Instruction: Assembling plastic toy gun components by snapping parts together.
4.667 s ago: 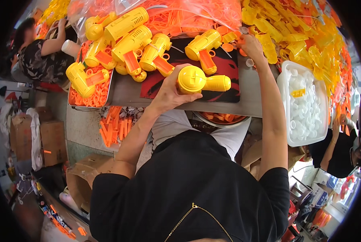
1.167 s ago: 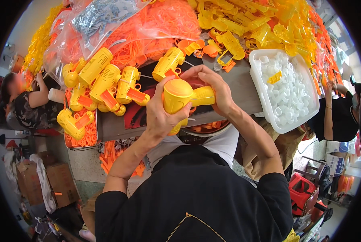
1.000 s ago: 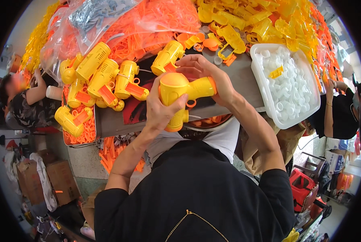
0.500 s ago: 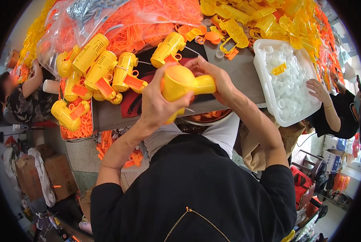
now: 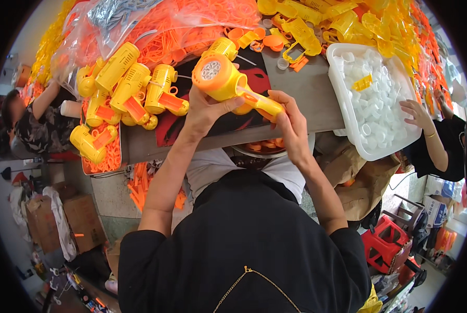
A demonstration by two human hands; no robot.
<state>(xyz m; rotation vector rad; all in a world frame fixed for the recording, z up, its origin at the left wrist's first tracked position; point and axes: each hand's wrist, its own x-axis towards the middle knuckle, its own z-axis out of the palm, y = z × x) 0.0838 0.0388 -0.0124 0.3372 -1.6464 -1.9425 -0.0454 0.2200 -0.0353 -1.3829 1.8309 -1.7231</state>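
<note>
Both my hands hold a yellow toy bubble gun [image 5: 228,86] over the near edge of the table. Its round orange-rimmed front, with a grey cluster of holes, points up and to the left. My left hand [image 5: 204,112] is closed around the body from below. My right hand [image 5: 292,122] grips the end of the handle, its fingers bent over it. An opening along the handle faces up. Just behind it lies another yellow toy gun [image 5: 224,47], partly covered by the one I hold. Several more yellow toy guns [image 5: 131,86] with orange parts are piled to the left.
A white tub [image 5: 333,78] of translucent caps stands at the right, a co-worker's hand [image 5: 417,115] at its side. Orange parts in clear bags [image 5: 191,21] and yellow shells [image 5: 301,36] fill the back. A bowl [image 5: 262,151] of orange pieces sits below the table edge.
The toy gun has been turned, so its holed front and the handle opening now show. My right hand has moved from above the toy down to the handle's end.
</note>
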